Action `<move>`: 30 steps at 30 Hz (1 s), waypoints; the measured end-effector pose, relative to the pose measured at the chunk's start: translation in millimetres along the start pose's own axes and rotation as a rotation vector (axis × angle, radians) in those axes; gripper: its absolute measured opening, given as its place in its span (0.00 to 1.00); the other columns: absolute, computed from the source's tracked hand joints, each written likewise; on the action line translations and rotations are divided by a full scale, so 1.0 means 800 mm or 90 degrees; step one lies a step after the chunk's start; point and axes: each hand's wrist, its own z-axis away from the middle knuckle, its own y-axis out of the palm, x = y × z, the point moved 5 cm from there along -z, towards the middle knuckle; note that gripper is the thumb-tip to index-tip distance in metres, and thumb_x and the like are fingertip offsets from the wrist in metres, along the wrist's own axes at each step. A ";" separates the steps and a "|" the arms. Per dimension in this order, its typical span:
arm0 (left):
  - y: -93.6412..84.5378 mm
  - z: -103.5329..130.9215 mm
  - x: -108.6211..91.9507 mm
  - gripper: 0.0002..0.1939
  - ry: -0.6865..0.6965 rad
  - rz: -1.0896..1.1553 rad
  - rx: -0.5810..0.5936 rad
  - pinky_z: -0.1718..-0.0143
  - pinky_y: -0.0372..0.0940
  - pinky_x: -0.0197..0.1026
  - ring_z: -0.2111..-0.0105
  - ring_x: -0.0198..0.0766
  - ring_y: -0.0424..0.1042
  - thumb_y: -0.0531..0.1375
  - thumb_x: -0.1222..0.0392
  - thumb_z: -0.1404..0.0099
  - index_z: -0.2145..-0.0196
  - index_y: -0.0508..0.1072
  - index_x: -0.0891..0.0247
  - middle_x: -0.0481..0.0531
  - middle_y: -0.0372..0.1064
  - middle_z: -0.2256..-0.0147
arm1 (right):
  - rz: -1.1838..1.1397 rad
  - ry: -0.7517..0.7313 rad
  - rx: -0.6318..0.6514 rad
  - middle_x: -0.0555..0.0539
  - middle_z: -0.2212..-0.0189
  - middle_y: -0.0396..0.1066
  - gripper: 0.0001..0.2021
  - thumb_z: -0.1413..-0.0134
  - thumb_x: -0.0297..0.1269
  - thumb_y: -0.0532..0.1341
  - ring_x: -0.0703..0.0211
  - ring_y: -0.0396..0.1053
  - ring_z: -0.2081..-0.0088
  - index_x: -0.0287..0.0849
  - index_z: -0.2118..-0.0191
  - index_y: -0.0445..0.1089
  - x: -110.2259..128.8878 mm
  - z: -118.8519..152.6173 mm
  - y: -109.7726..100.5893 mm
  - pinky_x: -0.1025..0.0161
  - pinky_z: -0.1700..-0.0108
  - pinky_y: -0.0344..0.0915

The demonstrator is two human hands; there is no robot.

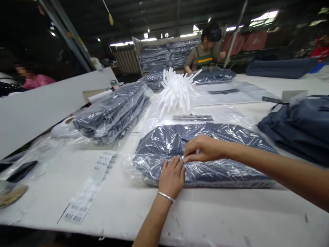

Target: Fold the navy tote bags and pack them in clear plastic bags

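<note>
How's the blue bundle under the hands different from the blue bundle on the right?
The front bundle is wrapped in clear, shiny plastic; the side bundle shows bare, dull cloth. The front bundle lies flat and fairly neat, while the side bundle is heaped in loose folds. Both are dark blue and rest on the white table.

Gloom up top, the dark roof (144,15) sinking into shadow, and bright light strips (122,44) glowing low at the back! Above the far edge of the white table (231,216), over to the right, a window (264,17) blazes. A white panel (46,106) runs the left edge, a slanted post (68,34) behind it. Beyond the far edge, a slatted panel (125,61) beside a rack (137,51), a pole (236,31) leaning right of both!
</note>
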 end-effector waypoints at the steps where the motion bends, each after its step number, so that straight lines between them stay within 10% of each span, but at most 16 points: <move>1: 0.000 0.000 0.000 0.19 -0.002 0.006 -0.004 0.36 0.53 0.60 0.38 0.44 0.60 0.47 0.57 0.27 0.41 0.64 0.54 0.50 0.64 0.40 | 0.006 -0.011 0.031 0.50 0.72 0.76 0.11 0.40 0.44 0.62 0.65 0.69 0.72 0.44 0.64 0.79 -0.007 -0.024 0.010 0.68 0.70 0.56; 11: 0.010 0.003 0.005 0.21 -0.024 0.046 -0.017 0.35 0.51 0.60 0.38 0.44 0.59 0.44 0.54 0.27 0.40 0.63 0.56 0.53 0.60 0.37 | 0.273 -0.034 0.276 0.47 0.73 0.77 0.13 0.46 0.49 0.65 0.60 0.66 0.74 0.45 0.68 0.80 -0.053 -0.175 0.101 0.64 0.73 0.48; 18: 0.008 0.004 0.004 0.21 -0.015 0.048 -0.029 0.36 0.53 0.61 0.37 0.46 0.58 0.44 0.55 0.27 0.40 0.63 0.57 0.54 0.59 0.37 | 0.360 -0.055 0.219 0.42 0.76 0.75 0.27 0.59 0.64 0.67 0.54 0.68 0.73 0.39 0.73 0.79 -0.077 -0.209 0.112 0.63 0.72 0.49; 25: 0.008 0.003 0.005 0.20 -0.021 0.057 -0.023 0.36 0.53 0.60 0.38 0.44 0.59 0.46 0.55 0.27 0.41 0.64 0.56 0.52 0.60 0.37 | 0.287 0.087 0.063 0.45 0.69 0.77 0.17 0.46 0.53 0.65 0.58 0.69 0.69 0.42 0.69 0.76 -0.115 -0.189 0.056 0.65 0.72 0.48; 30: 0.004 0.001 0.006 0.19 -0.036 0.073 -0.015 0.36 0.54 0.60 0.38 0.43 0.60 0.48 0.57 0.28 0.42 0.65 0.54 0.51 0.62 0.38 | 0.016 0.188 -0.186 0.48 0.74 0.74 0.15 0.38 0.46 0.59 0.62 0.66 0.72 0.40 0.67 0.75 -0.058 -0.068 0.009 0.65 0.70 0.53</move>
